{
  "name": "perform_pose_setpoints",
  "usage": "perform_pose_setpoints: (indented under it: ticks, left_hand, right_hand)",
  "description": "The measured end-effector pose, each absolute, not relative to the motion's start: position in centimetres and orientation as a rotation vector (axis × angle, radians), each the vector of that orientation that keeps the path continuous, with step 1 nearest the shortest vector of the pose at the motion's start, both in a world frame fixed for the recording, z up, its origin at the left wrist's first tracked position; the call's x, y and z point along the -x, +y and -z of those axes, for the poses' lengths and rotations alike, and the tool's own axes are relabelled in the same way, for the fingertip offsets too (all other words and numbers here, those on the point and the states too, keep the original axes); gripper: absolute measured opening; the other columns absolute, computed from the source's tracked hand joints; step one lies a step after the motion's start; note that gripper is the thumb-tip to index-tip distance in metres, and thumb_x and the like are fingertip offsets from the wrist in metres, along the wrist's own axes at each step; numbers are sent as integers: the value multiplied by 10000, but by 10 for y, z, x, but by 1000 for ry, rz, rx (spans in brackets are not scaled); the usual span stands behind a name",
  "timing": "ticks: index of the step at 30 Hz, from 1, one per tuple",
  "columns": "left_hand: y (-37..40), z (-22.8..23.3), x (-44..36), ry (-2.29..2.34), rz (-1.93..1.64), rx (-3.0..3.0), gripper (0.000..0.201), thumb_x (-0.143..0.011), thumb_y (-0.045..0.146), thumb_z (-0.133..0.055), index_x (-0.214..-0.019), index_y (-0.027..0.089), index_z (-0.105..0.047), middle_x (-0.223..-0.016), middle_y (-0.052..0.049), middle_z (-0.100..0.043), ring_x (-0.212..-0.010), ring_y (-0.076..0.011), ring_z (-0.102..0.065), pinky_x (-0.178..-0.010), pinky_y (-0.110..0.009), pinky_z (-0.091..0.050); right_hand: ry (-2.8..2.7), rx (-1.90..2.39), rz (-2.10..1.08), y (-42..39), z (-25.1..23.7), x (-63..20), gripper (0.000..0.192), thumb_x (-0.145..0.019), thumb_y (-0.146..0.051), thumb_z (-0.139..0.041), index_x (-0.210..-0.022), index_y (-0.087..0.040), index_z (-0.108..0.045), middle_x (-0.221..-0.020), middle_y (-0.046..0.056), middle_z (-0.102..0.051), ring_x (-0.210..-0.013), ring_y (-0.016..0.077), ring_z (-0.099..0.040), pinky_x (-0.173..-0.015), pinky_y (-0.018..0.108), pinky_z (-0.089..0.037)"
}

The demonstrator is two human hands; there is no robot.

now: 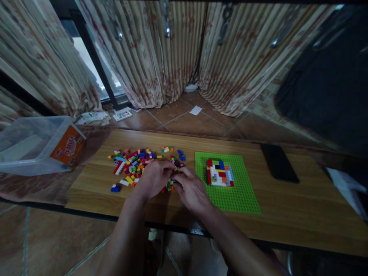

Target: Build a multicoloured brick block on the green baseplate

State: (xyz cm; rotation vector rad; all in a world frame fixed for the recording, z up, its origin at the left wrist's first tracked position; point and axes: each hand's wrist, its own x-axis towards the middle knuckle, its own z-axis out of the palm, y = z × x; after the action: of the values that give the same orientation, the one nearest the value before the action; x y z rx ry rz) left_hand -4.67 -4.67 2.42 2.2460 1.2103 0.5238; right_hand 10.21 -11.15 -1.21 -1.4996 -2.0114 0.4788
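Small bricks (171,183) sit pinched between both hands at the pile's (135,163) near edge on the tabletop (287,207). Left hand (153,178) and right hand (191,189) each close their grip on them; studs should line up squarely before pressing. The tub's orange label (68,146) is unreadable.

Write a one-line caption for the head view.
Both hands meet over loose bricks beside a green baseplate.

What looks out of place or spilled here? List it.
The clear tub lies tipped on its side at the table's left end. Bricks lie scattered loose on the table, one blue brick apart. Nothing looks damaged.
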Motion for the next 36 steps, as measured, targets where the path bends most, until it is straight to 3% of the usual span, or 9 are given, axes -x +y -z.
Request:
perform_pose_setpoints:
  ticks: [17,27,36]
  left_hand:
    - [-44,-21,47,1211,-559,-2275,255,-815,118,-481,-844,211,-717,-870,-19,-743,-801,-163,-680,-806,-266,-517]
    - [-42,-16,49,1172,-617,-2279,226,-836,160,-484,-871,208,-703,-889,-17,-744,-830,-165,-689,-786,-264,-514]
    - [-42,-15,48,1193,-643,-2260,225,-855,167,-508,-946,192,-712,-951,-41,-746,-858,-181,-697,-824,-290,-526]
  right_hand:
    - [-2060,1535,-367,-110,15,-102,105,-866,-125,-582,-815,-208,-619,-939,48,-611,-930,199,-556,-838,315,-459]
    - [-2046,1526,-378,-111,11,-102,110,-886,-132,-530,-843,-201,-604,-897,48,-618,-895,195,-563,-804,303,-444]
    - [-1665,1499,-625,-114,1,-104,145,-861,-140,-518,-958,-220,-590,-942,36,-636,-852,173,-594,-774,296,-468]
